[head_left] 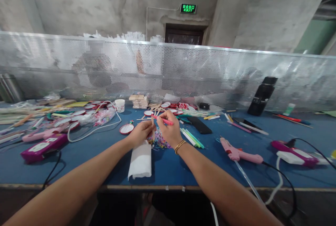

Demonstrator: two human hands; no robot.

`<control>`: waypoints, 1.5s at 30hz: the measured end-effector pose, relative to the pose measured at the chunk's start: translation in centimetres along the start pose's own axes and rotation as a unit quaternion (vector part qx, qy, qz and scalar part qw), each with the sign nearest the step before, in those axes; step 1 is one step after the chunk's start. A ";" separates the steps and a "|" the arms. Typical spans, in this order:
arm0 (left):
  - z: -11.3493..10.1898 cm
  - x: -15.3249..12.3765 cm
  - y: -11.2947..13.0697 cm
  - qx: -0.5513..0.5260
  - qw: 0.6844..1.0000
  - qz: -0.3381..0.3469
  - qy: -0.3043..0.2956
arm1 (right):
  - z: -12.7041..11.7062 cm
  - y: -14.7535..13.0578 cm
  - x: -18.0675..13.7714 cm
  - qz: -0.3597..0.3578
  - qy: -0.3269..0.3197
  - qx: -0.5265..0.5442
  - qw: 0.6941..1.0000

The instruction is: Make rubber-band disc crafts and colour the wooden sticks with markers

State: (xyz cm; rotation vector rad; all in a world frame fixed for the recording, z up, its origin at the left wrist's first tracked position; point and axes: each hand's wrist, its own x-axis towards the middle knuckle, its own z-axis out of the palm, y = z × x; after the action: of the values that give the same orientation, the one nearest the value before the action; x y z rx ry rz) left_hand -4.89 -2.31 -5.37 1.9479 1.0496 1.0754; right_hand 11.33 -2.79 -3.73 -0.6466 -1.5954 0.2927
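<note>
My left hand is closed on a flat wooden craft stick, held upright above the table. In my right hand is a pink marker pen, its tip end close to the top of the stick. Whether the tip touches the wood I cannot tell. Beneath the hands lies a pile of colourful rubber bands, partly hidden by my fingers. A folded white tissue sits just below my left hand. Beside my right wrist are several green and white marker pens.
A pink glue gun and a purple power strip lie at right; another glue gun and purple strip lie left. Beyond are a phone, a black bottle, a paper cup and stacked wooden sticks.
</note>
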 end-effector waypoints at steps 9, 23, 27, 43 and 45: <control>0.1 0.0 0.2 -0.005 1.000 -0.004 0.002 | 0.0 -0.2 0.0 0.006 0.003 -0.008 1.000; 0.0 0.0 0.1 -0.002 1.000 0.005 -0.001 | -0.1 -0.4 0.0 0.004 -0.006 -0.007 1.000; 0.0 0.0 -0.1 -0.009 1.000 0.006 -0.004 | -0.1 -0.4 0.0 0.007 -0.003 -0.017 1.000; 0.0 -0.1 0.3 0.018 1.000 -0.001 0.000 | -0.1 -0.2 0.1 0.007 0.015 -0.011 1.000; 0.0 -0.1 0.2 0.024 1.000 0.001 -0.002 | -0.1 -0.2 0.1 0.013 0.020 -0.007 1.000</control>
State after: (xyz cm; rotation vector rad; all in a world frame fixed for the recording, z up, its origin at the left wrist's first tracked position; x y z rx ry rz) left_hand -4.83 -2.48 -5.21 1.9884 1.0806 1.0549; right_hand 11.37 -2.93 -3.51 -0.6818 -1.5534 0.2867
